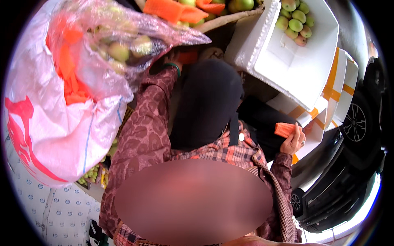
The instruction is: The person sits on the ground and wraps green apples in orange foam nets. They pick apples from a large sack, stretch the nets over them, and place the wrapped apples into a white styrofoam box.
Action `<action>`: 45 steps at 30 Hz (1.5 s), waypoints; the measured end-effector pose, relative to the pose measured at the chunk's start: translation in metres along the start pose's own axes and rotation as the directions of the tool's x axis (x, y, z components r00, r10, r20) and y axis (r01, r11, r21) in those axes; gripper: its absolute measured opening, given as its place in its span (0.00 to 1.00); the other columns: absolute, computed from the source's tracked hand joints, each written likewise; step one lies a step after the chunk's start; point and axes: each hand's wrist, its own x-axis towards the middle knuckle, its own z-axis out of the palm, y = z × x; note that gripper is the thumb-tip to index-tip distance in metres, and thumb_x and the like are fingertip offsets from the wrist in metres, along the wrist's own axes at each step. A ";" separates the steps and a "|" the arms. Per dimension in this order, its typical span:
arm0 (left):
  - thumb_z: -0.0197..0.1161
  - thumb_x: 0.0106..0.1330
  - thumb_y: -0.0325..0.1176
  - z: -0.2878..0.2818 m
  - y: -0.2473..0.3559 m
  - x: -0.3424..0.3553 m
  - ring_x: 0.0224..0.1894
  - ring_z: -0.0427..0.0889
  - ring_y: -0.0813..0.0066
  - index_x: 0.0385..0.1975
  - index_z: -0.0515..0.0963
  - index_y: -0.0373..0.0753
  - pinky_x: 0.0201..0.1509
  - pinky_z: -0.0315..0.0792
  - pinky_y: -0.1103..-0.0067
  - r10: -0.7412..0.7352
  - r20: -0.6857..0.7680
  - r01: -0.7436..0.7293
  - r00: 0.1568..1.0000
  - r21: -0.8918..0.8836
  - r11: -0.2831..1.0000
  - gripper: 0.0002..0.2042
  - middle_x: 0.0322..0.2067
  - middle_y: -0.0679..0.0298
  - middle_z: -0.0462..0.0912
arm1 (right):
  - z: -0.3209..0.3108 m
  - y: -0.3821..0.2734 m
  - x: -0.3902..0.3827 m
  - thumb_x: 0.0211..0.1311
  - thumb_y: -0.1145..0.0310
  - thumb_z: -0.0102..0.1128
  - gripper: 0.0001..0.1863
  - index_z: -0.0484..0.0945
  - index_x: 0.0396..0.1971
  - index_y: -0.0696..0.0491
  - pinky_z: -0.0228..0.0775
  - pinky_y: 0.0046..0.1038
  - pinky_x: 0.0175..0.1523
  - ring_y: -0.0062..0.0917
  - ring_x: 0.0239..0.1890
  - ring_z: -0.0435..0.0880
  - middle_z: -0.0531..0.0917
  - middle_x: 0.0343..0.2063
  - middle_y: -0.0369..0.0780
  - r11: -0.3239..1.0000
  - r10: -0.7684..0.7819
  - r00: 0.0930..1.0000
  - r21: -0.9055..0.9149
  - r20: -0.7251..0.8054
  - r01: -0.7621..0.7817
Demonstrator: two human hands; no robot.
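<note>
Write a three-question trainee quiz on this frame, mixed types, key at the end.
1. What does the right hand hold?
2. True or false: the fruit fills the whole white foam box.
3. The clear plastic bag lies toward which side of the picture?
A) lower right
B) upper left
C) lower middle

Key
1. An orange mesh-textured piece.
2. False: it is bunched toward one end, with bare white foam showing.
3. B
</note>
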 end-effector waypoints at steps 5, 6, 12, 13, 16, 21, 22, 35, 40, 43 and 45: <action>0.59 0.57 0.32 0.028 0.024 0.020 0.66 0.52 0.56 0.59 0.67 0.51 0.63 0.56 0.59 0.105 0.056 -0.104 0.993 -0.025 0.994 0.26 0.65 0.58 0.53 | -0.001 0.005 -0.004 0.60 0.73 0.50 0.18 0.79 0.49 0.45 0.60 0.34 0.52 0.32 0.44 0.74 0.79 0.39 0.37 0.998 0.055 0.997 -0.045 0.062 -0.052; 0.59 0.58 0.32 0.034 0.030 0.023 0.65 0.54 0.56 0.60 0.66 0.50 0.63 0.58 0.60 0.127 0.065 -0.123 0.990 -0.050 0.991 0.26 0.65 0.57 0.54 | 0.000 0.004 -0.002 0.60 0.74 0.50 0.18 0.80 0.48 0.45 0.60 0.34 0.52 0.32 0.44 0.75 0.79 0.39 0.37 0.997 0.063 0.996 -0.059 0.062 -0.059; 0.58 0.59 0.33 0.052 0.012 -0.020 0.60 0.64 0.58 0.60 0.63 0.47 0.58 0.64 0.63 0.227 -0.005 -0.219 0.974 -0.275 0.936 0.26 0.60 0.55 0.62 | -0.005 0.001 0.002 0.59 0.74 0.51 0.17 0.80 0.47 0.45 0.62 0.35 0.52 0.33 0.43 0.74 0.78 0.37 0.38 0.998 0.061 0.994 -0.038 0.092 -0.058; 0.58 0.60 0.33 0.050 0.002 -0.031 0.59 0.65 0.59 0.61 0.63 0.46 0.57 0.65 0.64 0.243 -0.036 -0.242 0.969 -0.311 0.919 0.27 0.60 0.55 0.63 | -0.005 -0.002 -0.002 0.59 0.74 0.52 0.17 0.80 0.47 0.46 0.62 0.35 0.52 0.33 0.42 0.74 0.78 0.37 0.38 0.997 0.076 0.994 -0.032 0.083 -0.074; 0.58 0.61 0.33 0.042 -0.016 -0.078 0.57 0.70 0.60 0.61 0.61 0.44 0.55 0.68 0.66 0.249 -0.193 -0.313 0.949 -0.484 0.817 0.27 0.57 0.54 0.67 | 0.001 0.003 -0.003 0.60 0.72 0.53 0.16 0.80 0.47 0.46 0.62 0.35 0.52 0.34 0.43 0.74 0.78 0.37 0.38 0.997 0.072 0.995 -0.033 0.071 -0.070; 0.57 0.62 0.28 -0.063 -0.003 -0.178 0.42 0.80 0.62 0.62 0.57 0.39 0.45 0.74 0.71 0.164 -0.498 -0.476 0.851 -0.603 0.640 0.28 0.48 0.55 0.75 | 0.017 0.003 0.006 0.61 0.68 0.55 0.14 0.80 0.47 0.46 0.63 0.34 0.51 0.34 0.44 0.75 0.79 0.39 0.39 0.999 0.042 0.998 0.018 0.042 -0.043; 0.56 0.62 0.28 -0.082 -0.003 -0.188 0.37 0.82 0.64 0.62 0.57 0.38 0.41 0.75 0.74 0.180 -0.610 -0.562 0.772 -0.523 0.641 0.27 0.44 0.55 0.78 | 0.019 0.004 0.009 0.62 0.67 0.55 0.13 0.80 0.47 0.46 0.63 0.33 0.51 0.33 0.45 0.75 0.79 0.40 0.38 0.999 0.046 0.998 0.025 0.042 -0.047; 0.59 0.59 0.27 -0.218 0.146 -0.214 0.54 0.72 0.53 0.51 0.71 0.32 0.60 0.65 0.68 0.335 -0.882 -0.794 0.331 -0.068 0.604 0.19 0.49 0.50 0.74 | 0.046 -0.061 0.041 0.61 0.80 0.51 0.21 0.68 0.55 0.57 0.67 0.19 0.51 0.16 0.43 0.76 0.77 0.42 0.36 -0.044 0.047 0.963 0.964 0.265 -0.263; 0.49 0.69 0.27 -0.144 0.207 -0.228 0.52 0.74 0.74 0.56 0.67 0.34 0.57 0.66 0.78 0.691 -0.288 -0.386 0.663 -0.922 -0.013 0.16 0.49 0.61 0.75 | 0.018 -0.110 0.058 0.61 0.83 0.52 0.22 0.66 0.56 0.57 0.65 0.21 0.54 0.17 0.46 0.74 0.76 0.42 0.37 -0.254 -0.283 0.959 0.962 0.024 -0.099; 0.48 0.71 0.27 -0.135 0.211 -0.232 0.53 0.73 0.76 0.56 0.65 0.34 0.60 0.65 0.78 0.645 -0.436 -0.553 0.628 -0.833 -0.025 0.16 0.50 0.62 0.74 | 0.020 -0.109 0.060 0.61 0.82 0.53 0.22 0.66 0.56 0.57 0.66 0.19 0.50 0.16 0.42 0.74 0.76 0.40 0.37 -0.406 -0.251 0.967 0.902 0.047 -0.149; 0.50 0.68 0.25 -0.132 0.211 -0.239 0.54 0.72 0.75 0.47 0.69 0.33 0.60 0.65 0.77 0.610 -0.460 -0.526 0.646 -0.847 -0.081 0.10 0.48 0.61 0.74 | 0.033 -0.108 0.054 0.61 0.80 0.54 0.21 0.66 0.55 0.58 0.67 0.20 0.50 0.16 0.41 0.75 0.76 0.39 0.37 -0.367 -0.254 0.965 0.917 0.064 -0.157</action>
